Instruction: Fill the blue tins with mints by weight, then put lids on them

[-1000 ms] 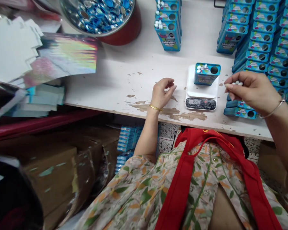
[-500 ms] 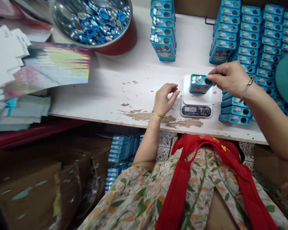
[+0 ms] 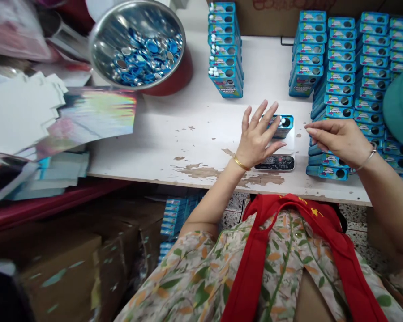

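Note:
My left hand (image 3: 257, 143) is open with fingers spread over the left side of a blue candy tin (image 3: 284, 133); whether it touches the tin I cannot tell. The tin stands upright on a small white kitchen scale (image 3: 289, 146), with a few white candies (image 3: 282, 121) on its top beside the round hole. Fingers and thumb of my right hand (image 3: 342, 138) are pinched together just right of the scale; what they hold, if anything, is hidden. My left hand covers part of the scale, and no digits can be read on its dark panel (image 3: 278, 163).
Rows of blue tins (image 3: 337, 89) fill the right side, beside a teal container (image 3: 401, 109). Another row (image 3: 225, 80), with white candies on top, stands behind. A metal bowl (image 3: 102, 67) of blue and silver lids is at the back left, near stacked printed sheets (image 3: 97, 112).
My right hand, holding white candies at first, reached the tin's hole and then drew back right. My left hand moved up and right to the tin and spread its fingers. The view shifted.

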Demonstrator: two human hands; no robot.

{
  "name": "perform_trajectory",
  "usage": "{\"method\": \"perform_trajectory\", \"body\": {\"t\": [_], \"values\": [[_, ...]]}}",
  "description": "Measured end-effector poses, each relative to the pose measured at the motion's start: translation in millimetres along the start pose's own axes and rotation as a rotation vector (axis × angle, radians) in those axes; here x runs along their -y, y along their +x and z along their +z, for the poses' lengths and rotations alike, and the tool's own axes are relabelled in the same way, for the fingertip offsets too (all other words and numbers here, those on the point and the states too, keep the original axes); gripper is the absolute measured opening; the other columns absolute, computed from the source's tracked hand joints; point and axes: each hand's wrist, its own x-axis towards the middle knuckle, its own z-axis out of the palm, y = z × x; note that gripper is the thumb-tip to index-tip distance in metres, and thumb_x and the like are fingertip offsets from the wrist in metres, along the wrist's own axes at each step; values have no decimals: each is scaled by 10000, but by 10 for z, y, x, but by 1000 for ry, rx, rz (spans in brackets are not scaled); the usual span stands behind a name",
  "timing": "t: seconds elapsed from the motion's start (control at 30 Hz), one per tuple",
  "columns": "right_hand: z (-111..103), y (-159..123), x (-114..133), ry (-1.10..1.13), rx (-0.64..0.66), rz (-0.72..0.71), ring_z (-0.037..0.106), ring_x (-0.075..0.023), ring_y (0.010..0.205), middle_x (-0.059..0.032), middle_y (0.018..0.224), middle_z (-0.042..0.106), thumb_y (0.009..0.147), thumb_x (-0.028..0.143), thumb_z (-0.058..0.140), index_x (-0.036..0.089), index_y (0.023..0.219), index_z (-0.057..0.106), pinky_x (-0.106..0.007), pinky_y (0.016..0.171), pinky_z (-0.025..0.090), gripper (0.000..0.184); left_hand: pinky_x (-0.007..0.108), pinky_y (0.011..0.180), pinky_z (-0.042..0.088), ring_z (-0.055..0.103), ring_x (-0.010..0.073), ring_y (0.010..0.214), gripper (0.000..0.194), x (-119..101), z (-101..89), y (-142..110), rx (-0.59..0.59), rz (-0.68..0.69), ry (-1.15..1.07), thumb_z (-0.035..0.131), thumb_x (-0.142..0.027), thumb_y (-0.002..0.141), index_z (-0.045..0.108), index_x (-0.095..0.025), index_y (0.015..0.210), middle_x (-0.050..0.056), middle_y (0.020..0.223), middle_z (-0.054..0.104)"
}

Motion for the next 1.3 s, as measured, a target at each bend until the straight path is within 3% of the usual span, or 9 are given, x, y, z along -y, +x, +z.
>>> {"method": "perform_trajectory", "body": {"t": [0.2, 0.4, 0.5, 0.63, 0.77, 0.9, 1.1, 1.23, 1.3], "values": [[-12, -281, -58, 121, 66, 69, 434, -67, 484, 1, 614, 577, 807, 447, 839, 149, 1017, 774, -233, 436, 320, 370, 606, 1242, 227, 366, 343, 1510, 635, -11, -12, 76, 13, -10, 14, 550, -644, 936, 468, -329, 1481, 97, 1557, 501], [48, -513, -147, 343, 241, 171, 394, -42, 458, 18, 615, 570, 781, 516, 835, 153, 985, 752, -217, 429, 254, 425, 459, 1004, 448, 592, 300, 1151, 463, 212, 53, 409, 139, -18, -22, 563, -406, 963, 545, -217, 1385, 125, 1238, 659], [125, -575, -238, 404, 265, 200, 374, -35, 453, 28, 612, 552, 769, 553, 828, 146, 960, 737, -212, 431, 223, 458, 451, 995, 435, 573, 303, 1165, 427, 301, 248, 852, 115, 6, -30, 575, -340, 951, 554, -246, 1366, 108, 1257, 642], [211, -631, -356, 441, 263, 239, 367, -41, 448, 41, 593, 525, 755, 601, 814, 152, 942, 722, -212, 428, 212, 495, 504, 1032, 410, 572, 325, 1190, 402, 348, 692, 1400, 120, 77, -34, 612, -337, 937, 578, -287, 1334, 100, 1263, 642], [247, -697, -424, 486, 294, 323, 339, -43, 437, 61, 557, 479, 713, 655, 818, 155, 978, 716, -208, 426, 192, 575, 558, 1079, 377, 539, 368, 1283, 451, 337, 975, 1568, 103, 61, -26, 629, -398, 941, 569, -256, 1365, 153, 1347, 613], [271, -770, -431, 549, 284, 362, 406, -43, 483, 46, 580, 519, 737, 602, 835, 158, 958, 730, -190, 463, 276, 507, 560, 1163, 322, 455, 368, 1403, 542, 501, 769, 1323, 8, -61, 12, 599, -529, 944, 529, -262, 1410, 147, 1487, 535], [395, -784, -446, 848, 237, 531, 610, -57, 671, -21, 842, 702, 710, 382, 918, 171, 1001, 727, -147, 611, 491, 408, 625, 1168, 312, 417, 392, 1418, 377, 1198, 155, 660, -195, -425, 206, 665, -455, 878, 635, -249, 1192, 144, 1478, 537], [492, -764, -427, 880, 314, 555, 723, -125, 867, -73, 955, 746, 718, 323, 919, 156, 1027, 725, -201, 817, 590, 402, 655, 1181, 283, 423, 373, 1415, 262, 1565, 32, 539, -141, -358, 196, 679, -356, 854, 646, -275, 1101, 121, 1435, 580], [517, -776, -417, 864, 327, 538, 734, -127, 846, -76, 954, 746, 734, 342, 912, 149, 991, 725, -198, 793, 600, 371, 655, 1192, 274, 470, 354, 1374, 192, 1609, -20, 582, -83, -281, 154, 650, -330, 874, 640, -274, 1058, 107, 1358, 629]]}}
